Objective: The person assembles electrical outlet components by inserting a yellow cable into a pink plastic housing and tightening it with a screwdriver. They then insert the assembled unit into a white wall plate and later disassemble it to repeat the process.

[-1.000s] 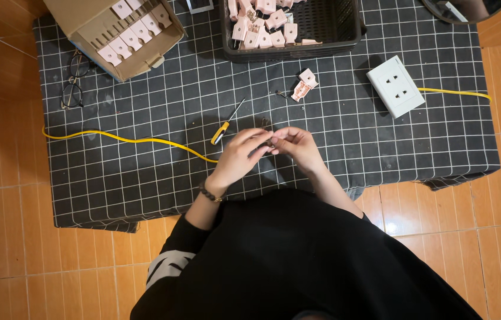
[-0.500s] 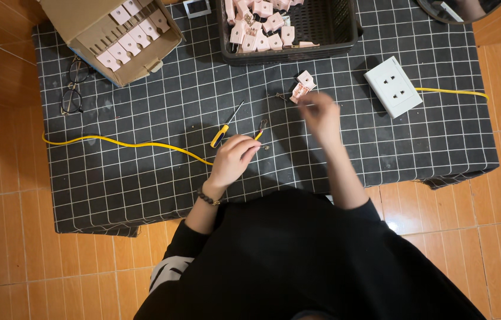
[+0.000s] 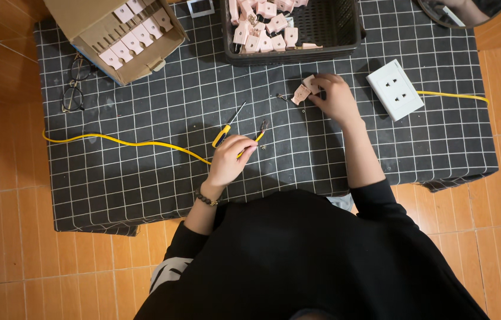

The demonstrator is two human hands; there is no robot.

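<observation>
My left hand (image 3: 231, 159) pinches the end of a yellow cable (image 3: 126, 143) whose bare tip points up and right, on the black gridded cloth (image 3: 143, 178). A yellow-handled screwdriver (image 3: 228, 126) lies just above that hand. My right hand (image 3: 336, 98) has reached up to the right and has its fingers on a pale pink plug part (image 3: 311, 85), with a second pink piece (image 3: 300, 95) beside it on the cloth. Small screws lie near these pieces.
A black basket (image 3: 327, 35) with several pink plug parts stands at the top centre. A cardboard box (image 3: 114, 35) of similar parts sits top left, glasses (image 3: 75, 83) below it. A white socket (image 3: 394, 89) with a yellow lead lies at right.
My hands were together at the cable end. The right hand has left it and moved up and right to the pink parts; the left hand still holds the cable.
</observation>
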